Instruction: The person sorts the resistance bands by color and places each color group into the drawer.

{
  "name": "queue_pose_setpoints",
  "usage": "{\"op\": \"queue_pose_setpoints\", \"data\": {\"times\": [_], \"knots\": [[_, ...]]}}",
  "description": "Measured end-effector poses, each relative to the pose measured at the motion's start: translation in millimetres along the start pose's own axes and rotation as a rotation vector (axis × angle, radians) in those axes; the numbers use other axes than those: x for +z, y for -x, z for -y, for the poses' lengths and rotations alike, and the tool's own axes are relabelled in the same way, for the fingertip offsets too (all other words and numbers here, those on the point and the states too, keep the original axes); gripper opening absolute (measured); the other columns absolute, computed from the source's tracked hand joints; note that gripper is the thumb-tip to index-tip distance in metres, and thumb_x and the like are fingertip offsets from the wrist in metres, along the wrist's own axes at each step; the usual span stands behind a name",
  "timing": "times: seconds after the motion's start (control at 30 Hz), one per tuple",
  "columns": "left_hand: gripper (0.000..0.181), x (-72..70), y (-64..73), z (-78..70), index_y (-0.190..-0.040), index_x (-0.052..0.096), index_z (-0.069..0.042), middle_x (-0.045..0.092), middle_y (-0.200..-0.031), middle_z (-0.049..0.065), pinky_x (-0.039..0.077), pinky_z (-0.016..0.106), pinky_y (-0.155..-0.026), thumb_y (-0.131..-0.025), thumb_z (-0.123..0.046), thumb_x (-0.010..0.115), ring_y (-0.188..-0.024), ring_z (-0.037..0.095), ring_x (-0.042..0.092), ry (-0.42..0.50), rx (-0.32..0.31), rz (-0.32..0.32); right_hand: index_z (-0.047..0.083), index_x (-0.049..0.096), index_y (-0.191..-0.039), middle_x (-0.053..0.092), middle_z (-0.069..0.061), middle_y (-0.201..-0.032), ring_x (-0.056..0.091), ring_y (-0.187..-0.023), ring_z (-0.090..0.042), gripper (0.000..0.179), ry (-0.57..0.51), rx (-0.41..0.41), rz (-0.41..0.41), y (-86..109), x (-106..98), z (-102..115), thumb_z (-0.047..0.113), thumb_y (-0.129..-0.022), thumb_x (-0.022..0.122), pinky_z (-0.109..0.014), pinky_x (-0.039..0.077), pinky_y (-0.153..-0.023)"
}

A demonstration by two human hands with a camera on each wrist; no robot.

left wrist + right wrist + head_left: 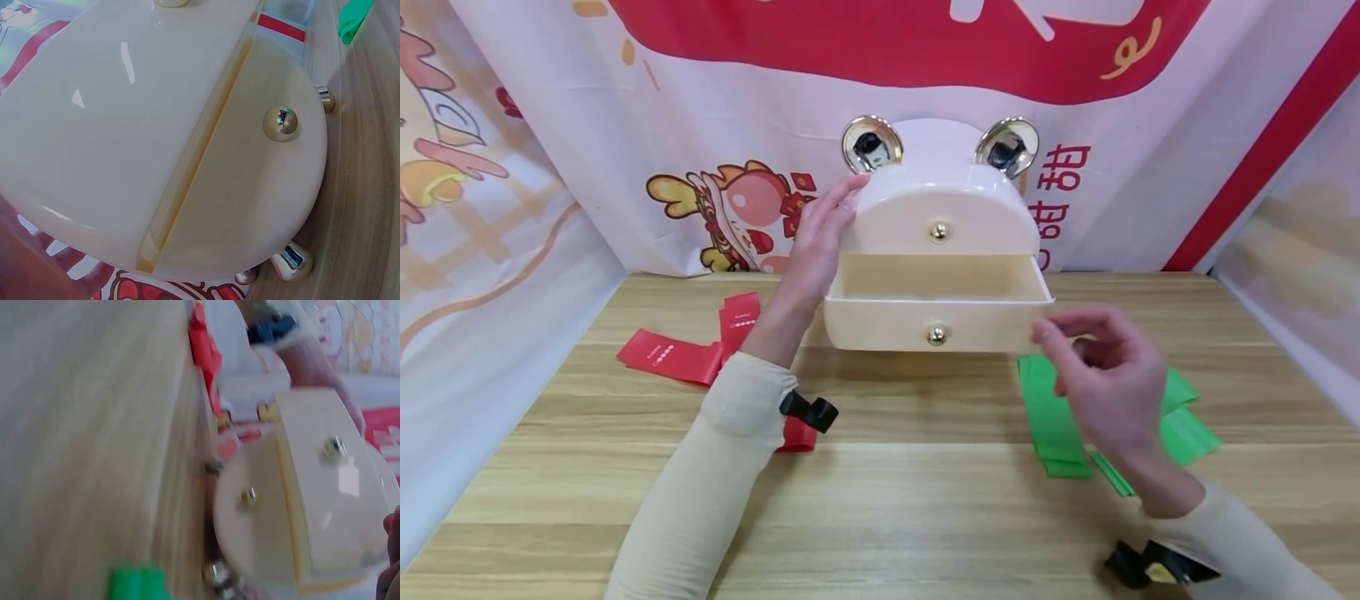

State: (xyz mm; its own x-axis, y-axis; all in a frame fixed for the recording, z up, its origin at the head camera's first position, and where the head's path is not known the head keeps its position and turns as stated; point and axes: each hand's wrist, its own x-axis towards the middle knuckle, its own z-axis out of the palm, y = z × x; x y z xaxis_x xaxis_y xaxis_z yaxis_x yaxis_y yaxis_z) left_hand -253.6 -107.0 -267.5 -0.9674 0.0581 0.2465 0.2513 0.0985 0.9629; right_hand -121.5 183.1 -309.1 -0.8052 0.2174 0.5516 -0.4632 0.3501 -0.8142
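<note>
A glossy cream-white drawer box with two gold-rimmed round eyes and gold knobs stands at the back of the table. Its middle drawer is pulled out, and its interior looks bare in the head view. Below it, the rounded bottom drawer sits closed in the left wrist view. My left hand rests with extended fingers along the box's left side. At the right front corner of the pulled-out drawer is my right hand, its fingers loosely bent, thumb and forefinger tips close together, nothing visible between them.
Red folded strips with white print lie to the left, partly under my left forearm. Green folded strips lie to the right, beneath my right hand. A printed cloth hangs behind the wooden table.
</note>
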Motion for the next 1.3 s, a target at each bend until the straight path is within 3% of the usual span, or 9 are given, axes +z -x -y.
{"op": "queue_pose_setpoints", "data": {"times": [0.13,0.23,0.33,0.5,0.6,0.73,0.97,1.13,1.3], "knots": [[0.042,1.2,0.5,0.1,-0.151,0.057,-0.04,0.035,-0.16,0.002,0.044,0.05,-0.117,-0.111,-0.039,0.046,-0.144,0.019,0.038,0.003,0.005,-0.001,-0.007,0.07,-0.111,0.076,0.014,-0.096,0.056,-0.051,-0.006,0.02,0.062,-0.072,-0.043,-17.8,-22,-20,0.0,-0.093,0.076,-0.014,0.047,-0.049],[0.042,1.9,0.5,0.2,-0.151,0.057,-0.039,0.035,-0.159,0.002,0.043,0.049,-0.117,-0.111,-0.039,0.046,-0.144,0.019,0.038,0.003,0.009,-0.003,-0.006,0.071,-0.112,0.074,0.016,-0.095,0.059,-0.056,-0.005,0.02,0.124,-0.051,-0.009,-30.7,-34,-37,0.004,-0.094,0.077,-0.014,0.047,-0.051],[0.042,2.3,0.5,0.5,-0.151,0.057,-0.039,0.036,-0.159,0.003,0.043,0.049,-0.117,-0.111,-0.039,0.046,-0.144,0.019,0.039,0.001,0.008,-0.007,0.002,0.074,-0.115,0.072,0.021,-0.094,0.064,-0.065,-0.004,0.023,0.208,0.054,0.094,-42.3,-43,-54,0.016,-0.097,0.078,-0.014,0.051,-0.057],[0.042,2.8,0.2,0.8,-0.151,0.057,-0.04,0.036,-0.16,0.002,0.042,0.05,-0.118,-0.111,-0.039,0.047,-0.144,0.02,0.039,-0.004,0.009,-0.007,0.007,0.073,-0.125,0.073,0.024,-0.1,0.07,-0.086,-0.005,0.036,0.275,0.259,0.337,-58.1,-56,-82,0.032,-0.099,0.076,-0.016,0.058,-0.074],[0.042,3.5,-0.3,0.8,-0.151,0.057,-0.039,0.036,-0.16,0.002,0.041,0.05,-0.119,-0.111,-0.04,0.047,-0.145,0.019,0.038,-0.006,0.014,-0.005,0.009,0.073,-0.129,0.074,0.02,-0.105,0.067,-0.096,-0.01,0.043,0.31,0.379,0.471,-64.9,-58,-94,0.039,-0.098,0.076,-0.019,0.058,-0.079],[0.042,4.2,-0.7,0.4,-0.151,0.057,-0.04,0.037,-0.159,0.002,0.041,0.051,-0.119,-0.111,-0.04,0.047,-0.145,0.019,0.038,-0.008,0.016,-0.002,0.013,0.074,-0.129,0.076,0.008,-0.112,0.06,-0.099,-0.02,0.044,0.395,0.485,0.583,-69.5,-55,-106,0.043,-0.097,0.077,-0.023,0.055,-0.077],[0.041,-1.5,0.9,0.1,-0.15,0.057,-0.041,0.036,-0.159,0.001,0.043,0.05,-0.117,-0.111,-0.041,0.047,-0.144,0.019,0.039,-0.009,0.0,-0.012,0.011,0.076,-0.128,0.075,-0.014,-0.126,0.059,-0.101,-0.025,0.036,0.471,0.475,0.666,-67.0,-42,-118,0.035,-0.101,0.074,-0.024,0.052,-0.072],[0.041,-0.2,0.3,0.3,-0.15,0.057,-0.042,0.035,-0.158,0.001,0.048,0.049,-0.113,-0.111,-0.041,0.047,-0.142,0.02,0.041,0.013,-0.013,0.0,0.012,0.076,-0.129,0.074,-0.016,-0.129,0.061,-0.106,-0.027,0.034,0.503,0.484,0.718,-64.4,-43,-119,0.029,-0.101,0.074,-0.024,0.054,-0.077],[0.041,0.1,0.3,0.0,-0.15,0.058,-0.042,0.036,-0.158,0.001,0.048,0.049,-0.113,-0.11,-0.041,0.047,-0.142,0.02,0.041,0.003,-0.007,-0.005,0.012,0.079,-0.123,0.074,-0.014,-0.121,0.059,-0.099,-0.026,0.03,0.545,0.473,0.75,-63.4,-41,-117,0.027,-0.097,0.079,-0.027,0.053,-0.073]]}}
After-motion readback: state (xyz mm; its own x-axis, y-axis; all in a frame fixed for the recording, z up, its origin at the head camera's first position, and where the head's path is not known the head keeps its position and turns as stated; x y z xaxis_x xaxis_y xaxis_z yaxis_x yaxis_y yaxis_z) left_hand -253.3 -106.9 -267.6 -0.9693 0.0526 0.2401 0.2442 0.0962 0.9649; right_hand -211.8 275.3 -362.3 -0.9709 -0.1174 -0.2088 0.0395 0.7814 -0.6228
